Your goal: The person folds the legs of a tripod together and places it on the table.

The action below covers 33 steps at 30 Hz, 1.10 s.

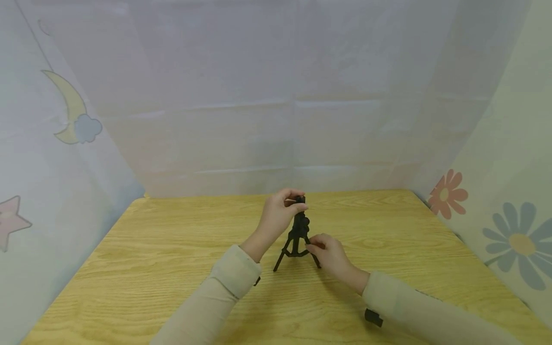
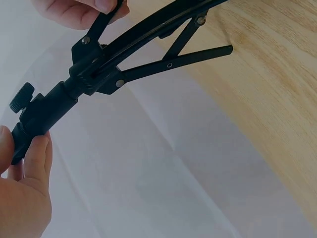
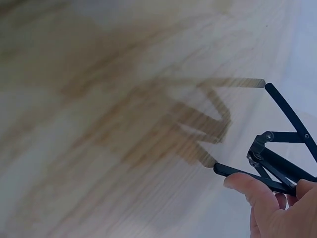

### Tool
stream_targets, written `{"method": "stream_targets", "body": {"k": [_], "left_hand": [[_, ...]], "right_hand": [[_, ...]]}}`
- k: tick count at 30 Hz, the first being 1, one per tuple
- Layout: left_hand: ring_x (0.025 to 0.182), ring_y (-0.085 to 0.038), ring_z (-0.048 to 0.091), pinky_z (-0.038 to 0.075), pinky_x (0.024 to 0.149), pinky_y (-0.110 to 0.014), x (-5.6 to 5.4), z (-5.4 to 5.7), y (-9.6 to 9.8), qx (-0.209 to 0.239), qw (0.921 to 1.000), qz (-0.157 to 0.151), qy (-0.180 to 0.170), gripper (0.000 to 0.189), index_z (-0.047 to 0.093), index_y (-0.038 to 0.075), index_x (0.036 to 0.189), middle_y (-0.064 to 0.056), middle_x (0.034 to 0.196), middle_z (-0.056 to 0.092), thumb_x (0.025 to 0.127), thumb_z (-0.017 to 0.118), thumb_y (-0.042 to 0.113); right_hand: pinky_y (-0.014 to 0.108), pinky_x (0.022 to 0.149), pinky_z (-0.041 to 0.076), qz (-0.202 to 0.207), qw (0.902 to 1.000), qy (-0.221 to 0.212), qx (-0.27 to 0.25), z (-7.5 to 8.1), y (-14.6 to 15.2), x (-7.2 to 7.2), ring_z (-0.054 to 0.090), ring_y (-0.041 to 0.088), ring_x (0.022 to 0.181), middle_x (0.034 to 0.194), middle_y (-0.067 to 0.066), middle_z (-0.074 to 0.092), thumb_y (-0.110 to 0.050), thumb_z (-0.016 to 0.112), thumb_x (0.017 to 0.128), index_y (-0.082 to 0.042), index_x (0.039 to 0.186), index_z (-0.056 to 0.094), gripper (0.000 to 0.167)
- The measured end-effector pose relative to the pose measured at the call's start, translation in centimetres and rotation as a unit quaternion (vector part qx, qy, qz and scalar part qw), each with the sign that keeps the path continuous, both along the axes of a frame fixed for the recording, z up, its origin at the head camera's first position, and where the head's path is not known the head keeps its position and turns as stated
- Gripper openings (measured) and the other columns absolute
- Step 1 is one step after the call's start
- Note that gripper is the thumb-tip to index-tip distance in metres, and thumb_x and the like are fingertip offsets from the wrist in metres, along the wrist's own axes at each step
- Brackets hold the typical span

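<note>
A small black tripod (image 1: 298,229) stands on the wooden table with its legs spread and joined by hinged braces. My left hand (image 1: 276,211) grips the top of its centre column between thumb and fingers. In the left wrist view a ribbed side knob (image 2: 22,96) sticks out just above those fingers. Lower down, my right hand (image 1: 332,256) pinches the right leg between thumb and fingers. The right wrist view shows that leg (image 3: 237,170) with its tip at the tabletop, and another leg (image 3: 287,106) angled away from it.
The wooden table (image 1: 172,254) meets pale hanging sheets at the back and sides. A small black object (image 1: 373,317) lies beside my right sleeve. Part of a dark thing (image 1: 257,281) shows past my left cuff, mostly hidden.
</note>
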<state>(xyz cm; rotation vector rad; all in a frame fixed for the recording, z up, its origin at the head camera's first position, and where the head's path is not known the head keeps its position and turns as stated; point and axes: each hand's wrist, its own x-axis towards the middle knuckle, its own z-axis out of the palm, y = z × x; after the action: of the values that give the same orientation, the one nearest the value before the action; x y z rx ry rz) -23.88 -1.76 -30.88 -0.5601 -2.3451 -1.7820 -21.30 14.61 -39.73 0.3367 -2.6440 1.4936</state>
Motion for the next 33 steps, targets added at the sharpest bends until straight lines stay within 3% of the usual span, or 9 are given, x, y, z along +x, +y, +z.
{"method": "stream_targets", "body": {"k": [9,14,23,27,33], "left_hand": [[0.096,-0.026,0.067,0.055,0.082,-0.033,-0.03,0.02,0.07,0.009,0.9999,0.0,0.008,0.023,0.069,0.003,0.11,-0.01,0.106,0.065,0.088,0.072,0.008],[0.095,-0.027,0.068,0.056,0.081,-0.032,0.06,0.06,0.13,0.022,0.9998,0.003,0.004,0.022,0.069,0.002,0.109,-0.011,0.103,0.065,0.087,0.072,0.007],[0.095,-0.024,0.067,0.056,0.08,-0.033,0.2,-0.03,0.18,0.038,0.9992,0.013,-0.005,0.022,0.069,0.003,0.107,-0.009,0.102,0.065,0.086,0.074,0.008],[0.094,-0.025,0.067,0.056,0.081,-0.034,0.27,-0.09,0.19,0.042,0.9989,0.019,-0.005,0.022,0.07,0.002,0.106,-0.009,0.099,0.065,0.086,0.075,0.008],[0.091,-0.024,0.068,0.056,0.078,-0.033,0.46,-0.17,0.46,0.051,0.9983,0.028,0.001,0.019,0.07,0.002,0.101,-0.008,0.094,0.065,0.084,0.076,0.008]], "right_hand": [[0.026,0.053,0.047,0.017,0.9974,-0.044,-0.054,-0.11,0.15,-0.6,0.051,0.016,0.059,0.083,0.009,0.061,0.0,0.058,0.095,0.01,0.104,0.063,0.014],[0.028,0.057,0.051,0.014,0.9988,-0.021,-0.041,-0.07,0.24,-0.75,0.057,0.02,0.068,0.086,0.009,0.064,0.001,0.061,0.093,0.009,0.1,0.066,0.012],[0.026,0.058,0.047,-0.019,0.9991,0.034,0.016,0.62,-0.5,-0.28,0.056,0.015,0.067,0.085,0.012,0.068,0.005,0.066,0.088,0.009,0.095,0.07,0.009],[0.029,0.06,0.052,-0.02,0.9997,0.003,-0.011,0.71,-0.57,-0.22,0.06,0.02,0.071,0.085,0.013,0.067,0.005,0.064,0.089,0.01,0.098,0.068,0.011],[0.044,0.077,0.057,0.003,0.994,-0.059,-0.092,0.61,-0.57,-0.28,0.064,0.033,0.092,0.099,0.022,0.064,0.006,0.056,0.094,0.015,0.102,0.062,0.013]]}}
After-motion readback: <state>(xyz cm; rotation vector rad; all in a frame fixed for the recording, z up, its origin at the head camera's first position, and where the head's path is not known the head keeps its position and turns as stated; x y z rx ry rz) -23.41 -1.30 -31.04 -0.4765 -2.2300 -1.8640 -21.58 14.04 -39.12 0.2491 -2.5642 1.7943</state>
